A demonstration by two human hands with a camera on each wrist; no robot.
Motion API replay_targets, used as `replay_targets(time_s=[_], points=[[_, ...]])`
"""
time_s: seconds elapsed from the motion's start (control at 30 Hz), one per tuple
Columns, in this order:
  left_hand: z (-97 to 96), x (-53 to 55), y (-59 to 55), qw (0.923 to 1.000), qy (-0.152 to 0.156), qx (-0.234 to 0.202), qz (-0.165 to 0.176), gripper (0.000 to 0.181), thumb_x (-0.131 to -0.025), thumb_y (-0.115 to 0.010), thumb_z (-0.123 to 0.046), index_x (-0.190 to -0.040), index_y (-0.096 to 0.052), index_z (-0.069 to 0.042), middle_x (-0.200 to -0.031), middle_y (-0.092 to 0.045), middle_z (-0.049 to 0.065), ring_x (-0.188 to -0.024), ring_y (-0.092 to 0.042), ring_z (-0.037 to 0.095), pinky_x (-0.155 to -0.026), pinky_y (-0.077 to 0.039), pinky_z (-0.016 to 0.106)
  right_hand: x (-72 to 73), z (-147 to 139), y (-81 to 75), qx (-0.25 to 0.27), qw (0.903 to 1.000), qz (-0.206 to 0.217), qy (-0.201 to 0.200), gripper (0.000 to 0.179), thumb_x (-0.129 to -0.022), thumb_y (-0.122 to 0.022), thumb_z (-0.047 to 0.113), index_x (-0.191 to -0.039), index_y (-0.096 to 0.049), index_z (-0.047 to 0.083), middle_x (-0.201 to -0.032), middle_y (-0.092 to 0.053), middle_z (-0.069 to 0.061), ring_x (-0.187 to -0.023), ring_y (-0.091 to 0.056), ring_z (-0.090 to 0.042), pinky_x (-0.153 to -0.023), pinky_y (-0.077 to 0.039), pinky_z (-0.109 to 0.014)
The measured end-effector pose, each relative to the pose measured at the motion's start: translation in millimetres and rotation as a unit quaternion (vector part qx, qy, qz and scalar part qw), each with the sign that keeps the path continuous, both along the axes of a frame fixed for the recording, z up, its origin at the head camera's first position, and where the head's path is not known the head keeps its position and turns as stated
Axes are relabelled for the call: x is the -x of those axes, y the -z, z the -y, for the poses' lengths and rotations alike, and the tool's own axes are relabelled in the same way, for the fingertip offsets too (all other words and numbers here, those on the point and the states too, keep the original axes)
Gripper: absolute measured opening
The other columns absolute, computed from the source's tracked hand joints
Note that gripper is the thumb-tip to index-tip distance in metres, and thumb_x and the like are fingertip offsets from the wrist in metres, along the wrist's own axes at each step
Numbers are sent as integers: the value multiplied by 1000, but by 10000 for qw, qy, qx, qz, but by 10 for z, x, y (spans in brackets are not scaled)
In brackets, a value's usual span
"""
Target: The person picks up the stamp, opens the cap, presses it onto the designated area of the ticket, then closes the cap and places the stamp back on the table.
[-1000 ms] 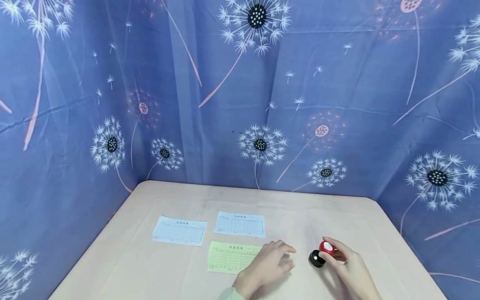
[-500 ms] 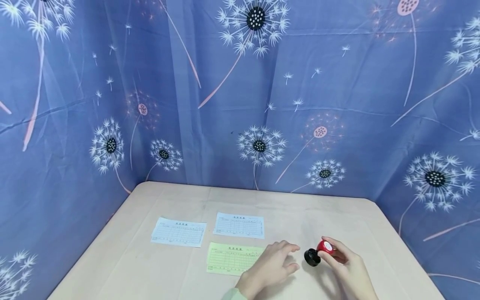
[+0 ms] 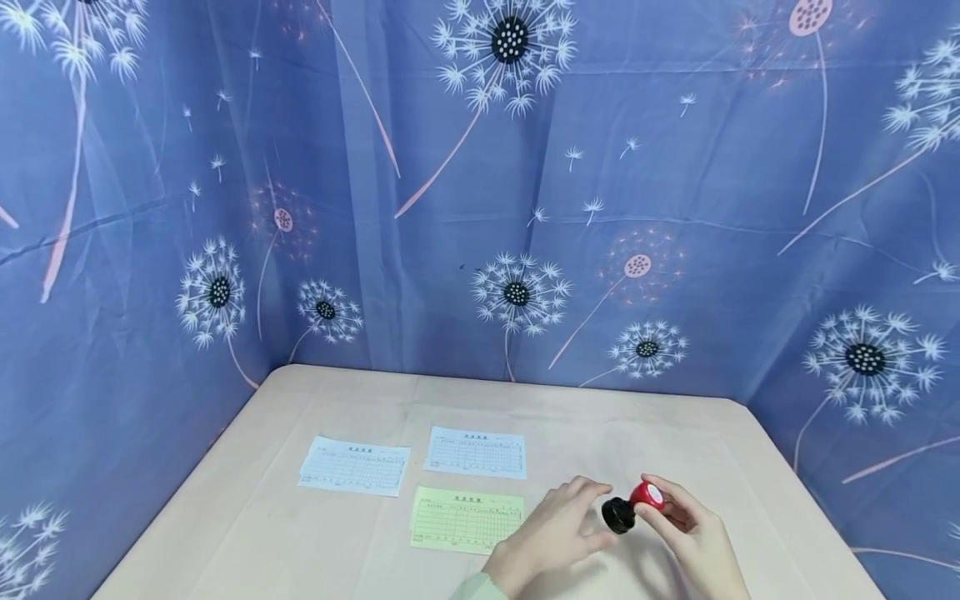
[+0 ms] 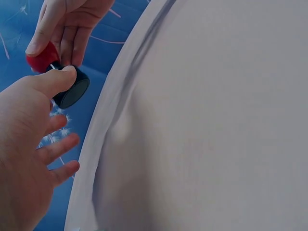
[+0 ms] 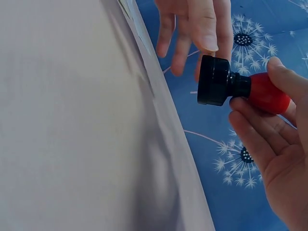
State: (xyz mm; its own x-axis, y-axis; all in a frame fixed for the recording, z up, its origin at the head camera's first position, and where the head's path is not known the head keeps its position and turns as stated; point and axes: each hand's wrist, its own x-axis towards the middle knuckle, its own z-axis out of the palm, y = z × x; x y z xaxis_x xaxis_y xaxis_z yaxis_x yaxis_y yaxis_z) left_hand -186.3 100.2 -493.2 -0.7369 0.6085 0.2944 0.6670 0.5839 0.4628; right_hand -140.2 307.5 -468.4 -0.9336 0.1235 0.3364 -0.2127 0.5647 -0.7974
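Note:
My right hand [image 3: 697,533] pinches the round red handle [image 3: 647,495] of a hand stamp, over the right front of the table. The stamp lies tilted, its wide black end [image 5: 214,81] pointing left. A white label shows on top of the handle. My left hand [image 3: 551,529] is spread around the black end, thumb and index finger on either side of it. In the right wrist view the left thumb tip is right at the black rim. The left thumb overlaps the black end [image 4: 73,90] in the left wrist view, with the other fingers loose below.
A yellow-green printed form [image 3: 457,521] lies beside the left hand. Two light blue forms [image 3: 356,465] lie farther back on the pale tablecloth [image 3: 585,433]. Blue dandelion-print curtains [image 3: 450,167] stand behind and along the sides of the table.
My right hand has tipped the stamp so its black end swings leftward. My left hand has moved right, from beside the stamp to around its black end.

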Motion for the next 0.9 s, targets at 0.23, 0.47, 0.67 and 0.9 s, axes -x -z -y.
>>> replay_targets(time_s=[0.23,0.47,0.67,0.9], points=[[-18,4,-21,9999,-48,15,-97,66,-92,-64,-53,-148,-43,-24,-142,-50,-9,-123,-54,7,-105,-45,26,-7,16,-11,66,10000,5,37,39,-89,-75,16,-126,-66,10,-101,-76,2,-83,-69,1,-73,-54,-12],[-9,24,-19,9999,17,-48,-164,67,-91,-64,-55,-147,-45,-23,-141,-52,-8,-125,-55,8,-105,-45,27,-21,19,-12,21,9998,27,171,39,-89,-75,17,-127,-66,11,-98,-75,6,-81,-68,2,-70,-54,-12],[-60,21,-28,9997,5,-24,-234,67,-90,-64,-57,-145,-47,-23,-138,-54,-9,-122,-55,6,-102,-46,25,-16,46,2,56,9999,-57,149,38,-88,-76,16,-125,-67,11,-99,-75,7,-81,-69,1,-70,-55,-13],[-107,20,-38,10000,-56,-50,-60,65,-90,-64,-58,-145,-48,-26,-137,-54,-12,-123,-55,6,-103,-45,26,-34,34,1,78,9997,-43,211,38,-88,-76,17,-125,-67,13,-98,-74,9,-82,-69,1,-71,-55,-13]])
